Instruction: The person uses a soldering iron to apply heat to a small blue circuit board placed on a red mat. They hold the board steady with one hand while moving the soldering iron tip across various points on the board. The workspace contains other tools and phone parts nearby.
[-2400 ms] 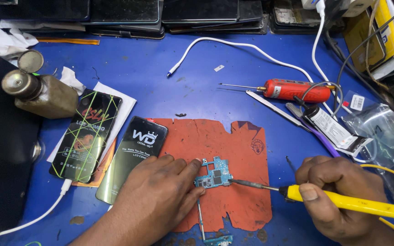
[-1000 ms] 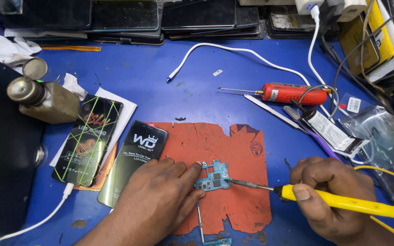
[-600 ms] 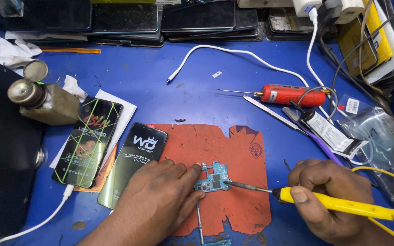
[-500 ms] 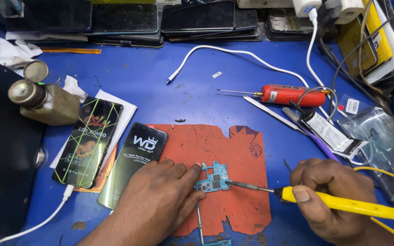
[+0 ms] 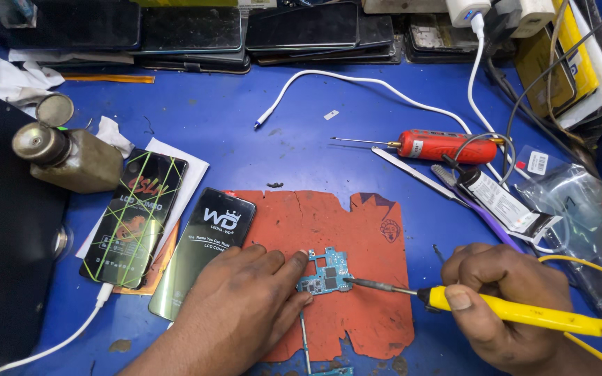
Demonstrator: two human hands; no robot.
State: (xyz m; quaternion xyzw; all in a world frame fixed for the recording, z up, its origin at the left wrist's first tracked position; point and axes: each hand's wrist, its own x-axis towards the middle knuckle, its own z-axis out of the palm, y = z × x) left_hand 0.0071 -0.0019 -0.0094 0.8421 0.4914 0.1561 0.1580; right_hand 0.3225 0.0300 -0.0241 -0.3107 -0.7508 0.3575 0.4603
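Observation:
A small blue circuit board (image 5: 327,274) lies on a worn red mat (image 5: 343,230) on the blue bench. My left hand (image 5: 242,306) rests flat on the mat, its fingertips pressing the board's left edge. My right hand (image 5: 503,299) grips a yellow-handled soldering iron (image 5: 517,313) like a pen, and the iron's metal tip touches the board's right edge. A thin metal strip runs from under the board toward the near edge.
Two dark phone screens (image 5: 136,219) lie left of the mat beside a metal bottle (image 5: 71,157). A red electric screwdriver (image 5: 440,146), a glue tube (image 5: 499,202), a white cable (image 5: 357,80) and plastic bags sit right. Stacked phones (image 5: 245,31) line the far edge.
Both hands, the board and the iron stay in place, with the tip at the board's right edge throughout. The view has shifted slightly.

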